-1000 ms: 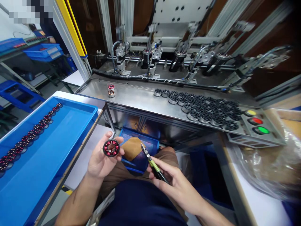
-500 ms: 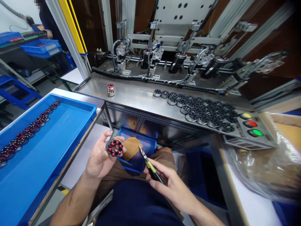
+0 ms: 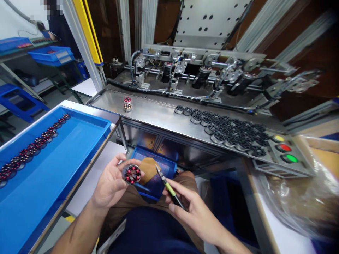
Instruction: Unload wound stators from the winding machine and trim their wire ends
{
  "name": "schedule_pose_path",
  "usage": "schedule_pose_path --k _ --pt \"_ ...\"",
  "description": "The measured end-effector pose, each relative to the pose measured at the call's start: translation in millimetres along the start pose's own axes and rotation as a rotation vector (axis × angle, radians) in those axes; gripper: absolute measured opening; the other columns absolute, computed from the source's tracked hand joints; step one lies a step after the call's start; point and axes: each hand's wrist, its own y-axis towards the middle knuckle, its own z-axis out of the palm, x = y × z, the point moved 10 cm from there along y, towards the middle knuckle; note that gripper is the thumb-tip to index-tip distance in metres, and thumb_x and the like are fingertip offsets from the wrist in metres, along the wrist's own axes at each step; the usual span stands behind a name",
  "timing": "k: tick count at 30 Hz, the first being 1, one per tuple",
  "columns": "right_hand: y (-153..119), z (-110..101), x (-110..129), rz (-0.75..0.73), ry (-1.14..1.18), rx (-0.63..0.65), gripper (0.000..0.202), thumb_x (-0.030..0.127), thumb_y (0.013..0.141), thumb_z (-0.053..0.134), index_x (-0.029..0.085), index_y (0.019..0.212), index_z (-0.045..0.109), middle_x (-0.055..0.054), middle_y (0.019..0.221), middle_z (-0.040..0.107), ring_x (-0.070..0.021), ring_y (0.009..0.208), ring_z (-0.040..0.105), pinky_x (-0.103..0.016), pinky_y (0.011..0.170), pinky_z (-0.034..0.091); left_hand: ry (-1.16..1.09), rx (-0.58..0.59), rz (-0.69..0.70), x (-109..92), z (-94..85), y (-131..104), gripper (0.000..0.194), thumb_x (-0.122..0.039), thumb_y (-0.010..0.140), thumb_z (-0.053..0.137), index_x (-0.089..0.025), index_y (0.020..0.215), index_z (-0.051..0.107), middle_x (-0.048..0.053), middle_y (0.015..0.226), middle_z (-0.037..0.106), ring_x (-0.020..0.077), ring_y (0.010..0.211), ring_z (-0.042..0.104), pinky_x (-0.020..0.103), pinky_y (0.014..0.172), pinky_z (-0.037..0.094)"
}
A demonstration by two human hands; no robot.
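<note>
Above my lap, my left hand (image 3: 109, 183) grips a round motor stator (image 3: 132, 174) by its edge, its red wire coils facing me. In my right hand (image 3: 188, 206) are cutting pliers (image 3: 169, 187) with black and lime-green handles. Their slim metal jaws point up and left, apart from the stator; whether the jaws are parted I cannot tell. Two stacked wound stators (image 3: 127, 104) stand on the metal ledge (image 3: 150, 111) in front. Several dark unwound cores (image 3: 230, 128) are packed together on the ledge's right side.
A blue tray (image 3: 66, 158) at left holds rows of wound stators. Below my hands sits a blue bin (image 3: 156, 185) with brown cardboard. The winding machine (image 3: 190, 70) lies beyond the ledge; its control box has yellow, red and green buttons (image 3: 285, 147). A person (image 3: 58, 24) stands far left.
My left hand has turned the stator slightly and lowered it a little. The machine's front arms have shifted from raised to lower positions. The camera view has moved slightly.
</note>
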Motion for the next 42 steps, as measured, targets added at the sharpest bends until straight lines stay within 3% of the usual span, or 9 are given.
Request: schedule_pose_path --k 7,11,14,18,24,31,36,39,42 --pt "89 -82 108 -0.533 -0.727 -0.383 0.053 0.029 0.084 0.057 0.018 0.136 0.056 -0.013 0.113 0.068 -0.027 0.099 0.066 -0.04 0.091 0.053 0.564 -0.339 0.053 -78 -81.6 -42 0.059 -0.028 0.062 0.089 -0.02 0.115 0.065 0.009 0.102 0.076 0.0298 0.097 0.075 0.04 0.09 0.059" --pt "191 -96 102 -0.415 -0.96 -0.424 0.059 0.026 0.074 0.057 0.01 0.131 0.06 -0.017 0.113 0.068 -0.0286 0.097 0.066 -0.04 0.094 0.051 0.884 -0.544 0.093 -136 -144.7 -37 0.06 -0.035 0.065 0.087 -0.014 0.117 0.064 0.012 0.095 0.078 0.0321 0.101 0.074 0.049 0.096 0.054" --pt "234 -92 92 -0.394 -1.009 -0.448 0.054 0.031 0.077 0.055 0.006 0.123 0.064 -0.021 0.112 0.069 -0.0337 0.104 0.064 -0.045 0.096 0.05 1.057 -0.674 0.163 -169 -192.1 -15 0.04 -0.034 0.077 0.079 -0.014 0.11 0.066 0.009 0.103 0.074 0.0252 0.098 0.071 0.048 0.093 0.055" --pt "246 -89 86 -0.443 -1.035 -0.488 0.048 0.039 0.081 0.051 0.007 0.113 0.069 -0.022 0.112 0.069 -0.036 0.106 0.063 -0.05 0.098 0.048 1.273 -0.785 0.293 -199 -232.0 12 0.03 -0.035 0.093 0.061 -0.017 0.117 0.062 0.009 0.12 0.065 0.0228 0.103 0.065 0.045 0.088 0.056" --pt "247 -90 80 -0.5 -1.08 -0.495 0.042 0.042 0.084 0.05 0.011 0.102 0.071 -0.021 0.108 0.07 -0.0347 0.102 0.064 -0.05 0.095 0.05 1.453 -0.831 0.507 -231 -246.1 27 0.034 -0.036 0.092 0.062 -0.017 0.121 0.061 0.009 0.123 0.063 0.0241 0.106 0.064 0.046 0.089 0.055" --pt "249 -90 79 -0.486 -1.092 -0.512 0.042 0.041 0.084 0.051 0.01 0.104 0.071 -0.02 0.109 0.069 -0.0334 0.102 0.063 -0.049 0.095 0.049 1.613 -1.039 0.412 -248 -297.1 27 0.036 -0.036 0.092 0.063 -0.017 0.123 0.06 0.01 0.129 0.061 0.0272 0.114 0.061 0.051 0.095 0.052" --pt "250 -91 81 -0.433 -1.095 -0.522 0.04 0.036 0.085 0.054 0.01 0.11 0.07 -0.018 0.114 0.068 -0.0302 0.106 0.061 -0.042 0.098 0.046 1.684 -1.093 0.405 -259 -291.1 34 0.035 -0.033 0.09 0.065 -0.017 0.121 0.062 0.011 0.138 0.056 0.0329 0.132 0.047 0.062 0.11 0.035" --pt "253 -91 84 -0.395 -1.1 -0.513 0.039 0.034 0.086 0.055 0.009 0.113 0.069 -0.017 0.115 0.067 -0.0291 0.107 0.059 -0.038 0.098 0.044 1.693 -0.939 0.475 -256 -249.9 71 0.027 -0.028 0.085 0.068 -0.014 0.108 0.067 0.014 0.136 0.059 0.0383 0.139 0.038 0.063 0.115 0.022" --pt "254 -89 89 -0.361 -1.103 -0.492 0.037 0.032 0.087 0.055 0.008 0.113 0.068 -0.018 0.115 0.066 -0.0292 0.107 0.057 -0.038 0.098 0.042 1.666 -0.632 0.493 -228 -188.3 131 0.023 -0.029 0.084 0.07 -0.016 0.102 0.069 0.011 0.124 0.067 0.032 0.129 0.052 0.054 0.113 0.033"
